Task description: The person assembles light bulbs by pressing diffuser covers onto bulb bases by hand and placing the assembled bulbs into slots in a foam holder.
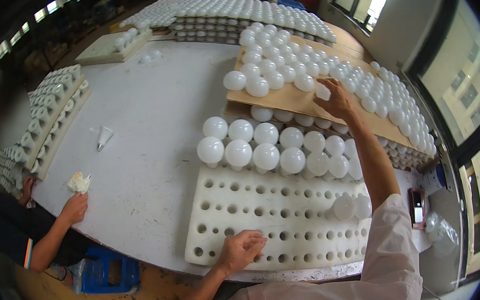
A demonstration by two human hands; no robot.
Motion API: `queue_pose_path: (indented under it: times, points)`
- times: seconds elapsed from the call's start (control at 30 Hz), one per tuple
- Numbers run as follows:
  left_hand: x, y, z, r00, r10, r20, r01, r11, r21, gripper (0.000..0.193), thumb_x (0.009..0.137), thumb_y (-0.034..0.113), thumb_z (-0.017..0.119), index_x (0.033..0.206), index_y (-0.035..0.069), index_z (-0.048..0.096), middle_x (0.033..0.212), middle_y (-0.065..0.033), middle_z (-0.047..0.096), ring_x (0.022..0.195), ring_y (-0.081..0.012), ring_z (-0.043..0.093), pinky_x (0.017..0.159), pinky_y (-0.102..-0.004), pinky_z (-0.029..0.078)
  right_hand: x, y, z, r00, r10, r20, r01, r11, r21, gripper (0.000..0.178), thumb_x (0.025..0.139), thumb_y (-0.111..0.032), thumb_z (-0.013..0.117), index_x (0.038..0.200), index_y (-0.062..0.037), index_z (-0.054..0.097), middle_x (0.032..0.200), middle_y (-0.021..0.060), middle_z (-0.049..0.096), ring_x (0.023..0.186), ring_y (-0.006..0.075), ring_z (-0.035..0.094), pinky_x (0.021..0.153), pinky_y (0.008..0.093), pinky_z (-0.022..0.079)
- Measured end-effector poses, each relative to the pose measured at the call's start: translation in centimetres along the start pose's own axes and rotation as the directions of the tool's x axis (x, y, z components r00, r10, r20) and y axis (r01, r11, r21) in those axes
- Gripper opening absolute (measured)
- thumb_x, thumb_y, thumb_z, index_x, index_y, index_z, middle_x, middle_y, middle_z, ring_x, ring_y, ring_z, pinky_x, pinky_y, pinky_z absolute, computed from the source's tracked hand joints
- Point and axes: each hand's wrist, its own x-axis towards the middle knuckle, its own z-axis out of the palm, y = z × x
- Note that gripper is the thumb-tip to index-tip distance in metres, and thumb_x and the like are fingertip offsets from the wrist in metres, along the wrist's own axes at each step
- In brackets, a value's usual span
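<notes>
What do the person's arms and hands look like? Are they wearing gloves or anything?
No gloves: both the left hand and the right hand are bare, with no rings, watch or bands that I can see. The forearms are bare too. Pale pinkish-white sleeves of thin, loose, wrinkled cloth cover the upper arms, ending around the elbows.

I see a wide white worktop [148, 125] under my view. At its near edge lies a white foam tray [272, 223] full of round holes, its far rows filled with white bulbs [267, 154]. Farther right, cardboard sheets [281, 99] carry more bulbs. On the left lie a small white cone [103, 136], a crumpled white rag [78, 182] and stacked trays of bulb bases [49, 115]. At the far side sits a flat tray [113, 46].
</notes>
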Motion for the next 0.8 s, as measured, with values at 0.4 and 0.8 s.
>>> queue_pose_path:
  times: [0.4, 0.8]
  points:
    - [0.2, 0.3, -0.1, 0.987, -0.023, 0.160, 0.029, 0.999, -0.037, 0.026, 0.092, 0.015, 0.061, 0.112, -0.002, 0.057, 0.094, -0.0085, 0.069, 0.072, -0.0101, 0.066, 0.060, -0.0234, 0.051, 5.1, 3.6, 4.9, 0.983, 0.177, 0.050, -0.180, 0.983, 0.048, 0.067, 0.069, -0.035, 0.071, 0.127, -0.0061, 0.055, 0.125, 0.0182, 0.057, 0.114, 0.0324, 0.055, 0.095, 0.0412, 0.044]
    - [0.7, 0.0, 0.4, 0.994, 0.021, 0.107, -0.022, 1.000, 0.004, 0.026, 0.092, 0.018, 0.060, 0.110, -0.002, 0.058, 0.092, -0.0099, 0.069, 0.071, -0.0104, 0.066, 0.060, -0.0228, 0.050, -0.6, 1.1, 1.4, 0.991, 0.135, -0.007, -0.135, 0.990, 0.029, 0.051, 0.068, -0.031, 0.069, 0.109, -0.0038, 0.054, 0.102, 0.0190, 0.062, 0.096, 0.0345, 0.059, 0.085, 0.0425, 0.047]
